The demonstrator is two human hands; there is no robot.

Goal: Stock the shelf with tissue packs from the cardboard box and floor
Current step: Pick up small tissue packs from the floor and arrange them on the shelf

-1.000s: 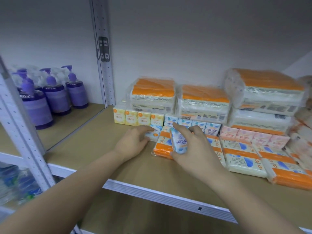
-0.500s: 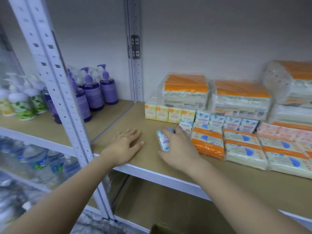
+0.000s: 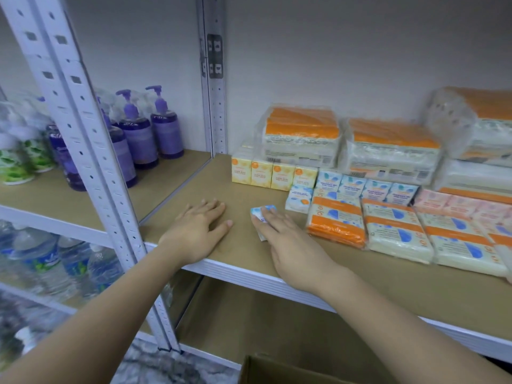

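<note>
Blue-white pack (image 3: 262, 212) on shelf (image 3: 249, 253) under my right hand (image 3: 293, 245), grip flat, fingers straight on it. Left hand (image 3: 198, 231) flat on shelf, holding nothing.

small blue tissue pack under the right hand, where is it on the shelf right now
In the head view the small blue tissue pack lies on the shelf board under the right hand's fingers, near the front edge, left of the orange packs, right of the flat left hand.

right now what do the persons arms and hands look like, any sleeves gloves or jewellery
Both forearms are bare up to the frame edge: no sleeves in view. The left hand and the right hand wear no gloves, and no rings, watch or bracelet show. Fingernails look short and unpainted.
</note>
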